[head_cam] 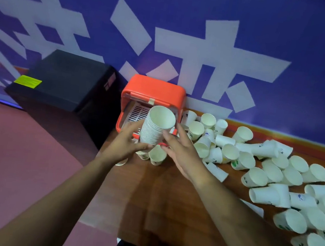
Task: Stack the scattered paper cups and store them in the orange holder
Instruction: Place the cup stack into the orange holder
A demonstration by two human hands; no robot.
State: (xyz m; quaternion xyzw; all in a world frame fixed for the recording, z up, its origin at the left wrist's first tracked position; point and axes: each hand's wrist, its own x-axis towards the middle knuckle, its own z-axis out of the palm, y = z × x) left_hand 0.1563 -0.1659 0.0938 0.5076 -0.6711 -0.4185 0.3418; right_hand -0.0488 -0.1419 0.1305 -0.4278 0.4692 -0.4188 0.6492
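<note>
Within left hand, seemingly: cup stack

White paper on the stack of cups, matt, the rims in fine layers. Loose cups are the same matt paper with small printed marks. Orange holder: smooth plastic, slight sheen. Tabletop shows brown wood grain, softly glossy. Black box, matt.

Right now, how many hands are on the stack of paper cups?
2. The left hand grips the cup stack on its left; the right hand touches its right side.
</note>
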